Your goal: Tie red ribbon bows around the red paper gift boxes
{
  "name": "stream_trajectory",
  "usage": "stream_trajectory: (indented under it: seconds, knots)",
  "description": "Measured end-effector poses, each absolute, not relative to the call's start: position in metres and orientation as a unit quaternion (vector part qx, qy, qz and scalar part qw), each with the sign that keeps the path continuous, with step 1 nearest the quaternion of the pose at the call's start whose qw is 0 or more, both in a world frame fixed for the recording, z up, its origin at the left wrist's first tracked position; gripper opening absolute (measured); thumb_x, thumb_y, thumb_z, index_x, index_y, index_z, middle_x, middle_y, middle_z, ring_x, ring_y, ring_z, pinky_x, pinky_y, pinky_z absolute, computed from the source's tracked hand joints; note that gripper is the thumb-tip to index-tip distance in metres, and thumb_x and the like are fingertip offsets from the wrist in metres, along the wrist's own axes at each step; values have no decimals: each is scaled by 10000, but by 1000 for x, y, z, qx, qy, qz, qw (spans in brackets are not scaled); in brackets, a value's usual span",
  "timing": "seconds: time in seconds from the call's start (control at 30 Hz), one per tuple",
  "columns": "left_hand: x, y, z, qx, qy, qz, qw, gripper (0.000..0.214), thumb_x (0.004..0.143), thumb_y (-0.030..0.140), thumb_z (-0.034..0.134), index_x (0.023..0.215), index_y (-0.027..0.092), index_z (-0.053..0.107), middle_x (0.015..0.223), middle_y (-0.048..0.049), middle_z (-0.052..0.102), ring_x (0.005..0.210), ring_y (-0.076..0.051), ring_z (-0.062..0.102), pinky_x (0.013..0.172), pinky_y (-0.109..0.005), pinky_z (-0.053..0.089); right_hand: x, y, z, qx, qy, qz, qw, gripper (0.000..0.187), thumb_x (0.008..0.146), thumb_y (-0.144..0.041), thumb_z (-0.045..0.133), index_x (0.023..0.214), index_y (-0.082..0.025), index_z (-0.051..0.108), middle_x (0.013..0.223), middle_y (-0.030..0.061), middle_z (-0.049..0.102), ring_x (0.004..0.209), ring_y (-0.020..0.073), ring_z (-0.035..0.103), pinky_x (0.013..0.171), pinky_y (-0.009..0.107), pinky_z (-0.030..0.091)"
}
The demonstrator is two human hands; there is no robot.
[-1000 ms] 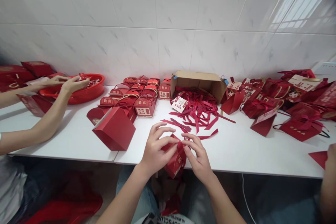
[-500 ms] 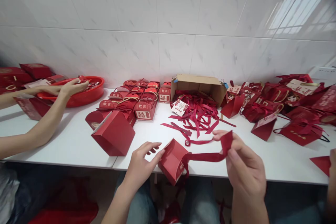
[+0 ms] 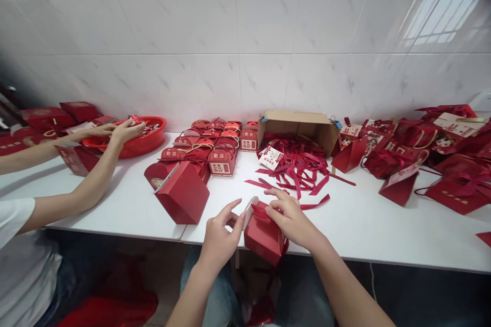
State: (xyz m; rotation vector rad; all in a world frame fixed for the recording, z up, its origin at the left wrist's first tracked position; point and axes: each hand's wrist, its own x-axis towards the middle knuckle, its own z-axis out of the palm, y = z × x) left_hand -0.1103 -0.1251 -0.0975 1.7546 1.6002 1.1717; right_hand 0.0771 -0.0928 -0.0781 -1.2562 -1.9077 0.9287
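A small red gift box (image 3: pixel 264 240) is tilted at the table's front edge, between my two hands. My left hand (image 3: pixel 221 235) pinches at its left side, thumb and finger by the pale edge of its flap. From the right, my right hand (image 3: pixel 289 214) reaches over the box top, its closed fingers on a dark red ribbon (image 3: pixel 261 213) lying across it. Part of the ribbon is hidden under the fingers, and an end hangs down at the box's right side.
A larger red box (image 3: pixel 184 194) and rows of finished small boxes (image 3: pixel 223 160) stand at left. Behind, a cardboard box (image 3: pixel 299 118) spills ribbons (image 3: pixel 303 173). Red gift bags (image 3: pixel 399 184) crowd the right. At far left, a co-worker's hands (image 3: pixel 125 133) are over a red basin (image 3: pixel 155 138).
My right hand has moved left and brought the ribbon over the box top. The box has turned, and the view has shifted slightly left.
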Motion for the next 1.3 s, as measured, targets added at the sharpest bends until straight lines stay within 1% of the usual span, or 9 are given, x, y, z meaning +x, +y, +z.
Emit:
stream_trajectory:
  seconds: [0.13, 0.23, 0.33, 0.47, 0.6, 0.77, 0.97, 1.13, 1.3]
  knots:
    - [-109, -127, -96, 633, 589, 434, 251, 368, 842, 345, 545, 1147, 146, 597, 614, 9, 643, 579, -130, 599, 496, -200, 440, 79, -94, -74, -502, -732, 368, 279, 315, 888, -287, 453, 643, -188, 624, 1335, 48, 521, 1282, 270, 393, 1032, 503, 200]
    - [-108, -128, -95, 632, 588, 434, 258, 381, 830, 363, 563, 1138, 143, 603, 621, 4, 648, 588, -134, 602, 502, -201, 445, 77, -92, -73, -503, -729, 375, 273, 309, 878, -273, 452, 639, -187, 629, 1332, 44, 528, 1283, 257, 394, 1041, 489, 178]
    - [-107, -129, -93, 631, 585, 433, 267, 391, 828, 372, 567, 1143, 143, 602, 622, 5, 652, 587, -131, 603, 538, -208, 463, 75, -89, -75, -509, -713, 392, 281, 310, 863, -263, 453, 611, -187, 617, 1281, 53, 570, 1241, 250, 444, 1042, 490, 173]
    - [-106, -128, -94, 631, 584, 434, 267, 387, 825, 369, 572, 1135, 140, 604, 621, 7, 653, 583, -129, 605, 554, -211, 468, 76, -87, -80, -494, -686, 437, 307, 298, 828, -264, 473, 570, -181, 597, 1216, 71, 609, 1160, 252, 514, 1005, 445, 270]
    - [-107, -128, -96, 638, 577, 436, 264, 370, 827, 356, 574, 1133, 149, 601, 631, 11, 660, 595, -130, 615, 587, -218, 477, 78, -85, -83, -472, -666, 474, 330, 290, 809, -275, 482, 557, -178, 588, 1181, 70, 626, 1111, 249, 546, 941, 389, 354]
    - [-110, -128, -99, 641, 576, 429, 272, 358, 829, 338, 577, 1143, 166, 590, 663, 11, 676, 631, -136, 638, 614, -225, 484, 77, -86, -83, -467, -667, 476, 333, 309, 821, -319, 489, 574, -184, 615, 1143, 57, 644, 1085, 247, 556, 921, 369, 378]
    - [-109, -129, -98, 641, 573, 429, 278, 343, 829, 345, 588, 1132, 184, 590, 660, 24, 676, 628, -128, 638, 639, -226, 485, 75, -88, -85, -467, -672, 462, 341, 307, 833, -339, 493, 610, -187, 640, 1122, 62, 660, 1088, 242, 561, 932, 376, 386]
    - [-109, -131, -97, 632, 577, 429, 287, 335, 832, 351, 581, 1124, 186, 591, 658, 22, 677, 633, -130, 639, 609, -217, 478, 74, -90, -85, -473, -686, 441, 334, 273, 835, -287, 474, 609, -189, 592, 1037, 53, 693, 1035, 220, 600, 925, 366, 403]
    - [-108, -132, -97, 626, 579, 429, 298, 340, 829, 356, 581, 1122, 184, 589, 650, 20, 676, 621, -132, 632, 572, -210, 470, 73, -92, -85, -484, -702, 409, 325, 239, 804, -224, 490, 572, -191, 533, 994, 46, 697, 955, 202, 619, 872, 335, 432]
